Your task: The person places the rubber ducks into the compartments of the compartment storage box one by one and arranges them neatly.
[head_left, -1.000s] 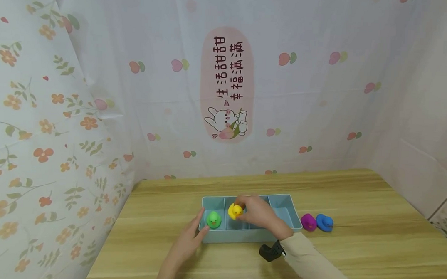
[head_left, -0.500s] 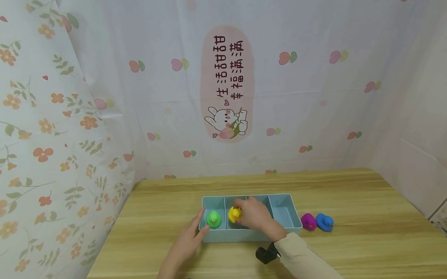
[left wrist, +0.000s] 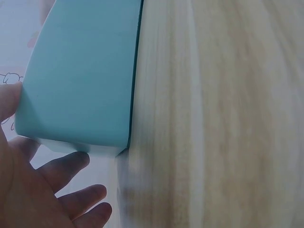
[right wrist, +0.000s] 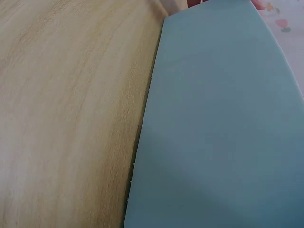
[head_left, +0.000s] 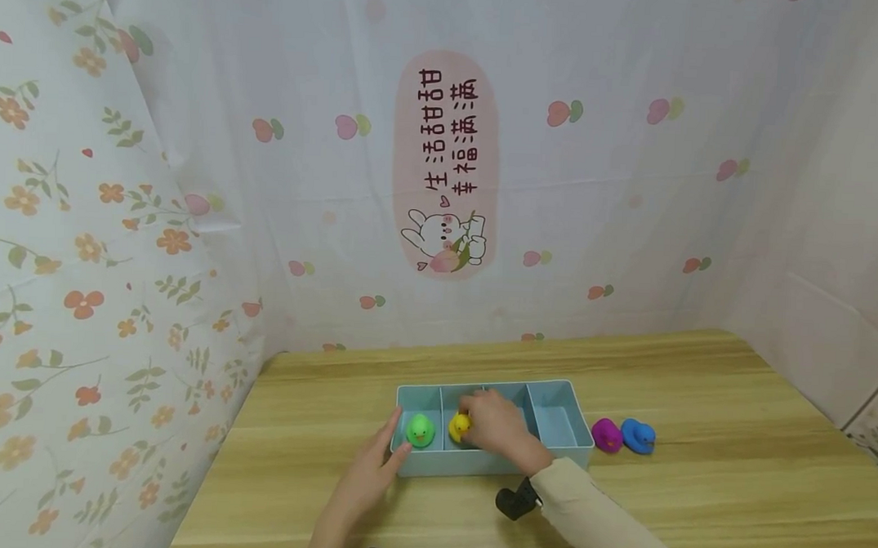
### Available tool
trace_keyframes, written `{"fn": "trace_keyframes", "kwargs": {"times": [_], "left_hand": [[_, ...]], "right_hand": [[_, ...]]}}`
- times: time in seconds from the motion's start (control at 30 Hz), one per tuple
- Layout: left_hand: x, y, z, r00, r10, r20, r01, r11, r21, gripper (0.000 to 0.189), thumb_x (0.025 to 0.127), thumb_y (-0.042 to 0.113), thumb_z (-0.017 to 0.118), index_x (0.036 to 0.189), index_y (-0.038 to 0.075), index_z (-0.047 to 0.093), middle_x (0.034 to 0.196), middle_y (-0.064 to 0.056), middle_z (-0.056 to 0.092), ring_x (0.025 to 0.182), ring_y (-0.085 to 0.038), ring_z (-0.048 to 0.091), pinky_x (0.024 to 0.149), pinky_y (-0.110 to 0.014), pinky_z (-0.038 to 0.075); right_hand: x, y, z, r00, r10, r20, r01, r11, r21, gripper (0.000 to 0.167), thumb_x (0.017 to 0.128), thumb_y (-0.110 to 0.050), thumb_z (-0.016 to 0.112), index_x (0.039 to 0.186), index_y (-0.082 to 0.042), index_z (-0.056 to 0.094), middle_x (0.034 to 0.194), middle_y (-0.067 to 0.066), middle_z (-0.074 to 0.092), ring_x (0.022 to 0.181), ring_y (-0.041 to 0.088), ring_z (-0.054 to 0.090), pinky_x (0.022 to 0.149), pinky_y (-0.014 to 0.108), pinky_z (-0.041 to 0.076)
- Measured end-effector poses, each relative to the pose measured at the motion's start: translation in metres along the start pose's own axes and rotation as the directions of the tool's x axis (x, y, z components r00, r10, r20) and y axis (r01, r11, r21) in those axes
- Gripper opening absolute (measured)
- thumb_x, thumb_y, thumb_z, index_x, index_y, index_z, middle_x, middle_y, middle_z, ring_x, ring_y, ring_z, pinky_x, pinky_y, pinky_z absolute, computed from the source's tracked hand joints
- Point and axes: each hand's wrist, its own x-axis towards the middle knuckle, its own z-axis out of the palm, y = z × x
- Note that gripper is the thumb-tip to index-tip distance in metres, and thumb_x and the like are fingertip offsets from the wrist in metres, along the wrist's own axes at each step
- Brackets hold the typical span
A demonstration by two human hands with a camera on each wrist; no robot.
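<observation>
A pale blue divided box (head_left: 490,463) stands on the table. In its leftmost compartment sits a green toy duck (head_left: 421,431). My right hand (head_left: 497,424) reaches down into the second compartment from the left, holding a yellow toy duck (head_left: 459,427) in its fingers, which partly cover the duck. At the box's left end, my left hand (head_left: 368,469) rests its thumb on the front rim and its fairly straight fingers along the side wall. The left wrist view has this hand (left wrist: 33,185) at the box's corner. From the right wrist, only the box's front wall (right wrist: 223,118) fills the view.
Right of the box, a purple toy duck (head_left: 607,436) and a blue toy duck (head_left: 638,436) lie close together on the wood-grain table (head_left: 753,484). Patterned cloth (head_left: 604,208) hangs behind and to both sides of the table.
My right hand has lowered the yellow duck deeper into the second compartment, moving slightly toward the front. The left hand, box and other ducks stay where they were.
</observation>
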Motion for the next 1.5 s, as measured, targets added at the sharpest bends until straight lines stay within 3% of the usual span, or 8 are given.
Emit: {"fn": "trace_keyframes", "kwargs": {"times": [0.37,0.7,1.0,1.23,1.5], "left_hand": [[0.000,-0.001,0.001,1.000,0.017,-0.014,-0.016,1.000,0.012,0.062,0.100,0.039,0.046,0.152,0.014,0.025,0.151,-0.020,0.035,0.137,-0.043,0.034,0.110,-0.059,0.030],[0.000,0.000,0.000,1.000,0.022,-0.012,-0.021,1.000,0.017,0.062,0.100,0.038,0.047,0.152,0.012,0.026,0.151,-0.019,0.035,0.137,-0.042,0.034,0.111,-0.058,0.029],[0.000,0.001,0.000,1.000,-0.005,-0.007,0.005,1.000,0.004,0.061,0.100,0.039,0.047,0.152,0.016,0.026,0.151,-0.020,0.035,0.138,-0.043,0.032,0.110,-0.060,0.028],[0.000,0.000,0.000,1.000,-0.003,0.005,0.003,1.000,0.008,0.061,0.100,0.039,0.046,0.153,0.017,0.025,0.152,-0.020,0.033,0.138,-0.043,0.032,0.110,-0.060,0.028],[0.000,0.002,-0.001,1.000,-0.018,0.020,0.018,1.000,0.005,0.062,0.100,0.039,0.045,0.153,0.017,0.023,0.153,-0.018,0.031,0.138,-0.043,0.031,0.111,-0.060,0.027]], "right_hand": [[0.002,-0.001,0.003,1.000,0.011,0.001,-0.011,1.000,0.004,0.024,0.065,-0.011,0.085,0.079,-0.009,0.067,0.075,0.001,0.058,0.069,0.018,0.047,0.052,0.031,0.043],[0.000,-0.005,-0.002,0.998,0.002,0.057,0.002,0.997,-0.071,0.028,0.065,-0.013,0.087,0.084,-0.009,0.066,0.079,0.003,0.059,0.072,0.021,0.048,0.058,0.036,0.046],[-0.001,-0.004,-0.002,0.999,-0.001,0.043,0.005,0.996,-0.086,0.028,0.066,-0.021,0.087,0.083,-0.012,0.067,0.080,0.001,0.060,0.072,0.020,0.045,0.060,0.036,0.039],[-0.002,-0.004,-0.008,0.999,0.020,0.046,-0.016,0.997,-0.082,0.033,0.066,-0.031,0.087,0.090,-0.015,0.071,0.084,0.000,0.064,0.079,0.021,0.050,0.064,0.038,0.037],[-0.007,-0.004,-0.019,1.000,0.017,0.007,-0.017,1.000,0.005,0.027,0.068,-0.027,0.086,0.088,-0.015,0.072,0.089,0.001,0.067,0.088,0.024,0.052,0.070,0.045,0.034]]}}
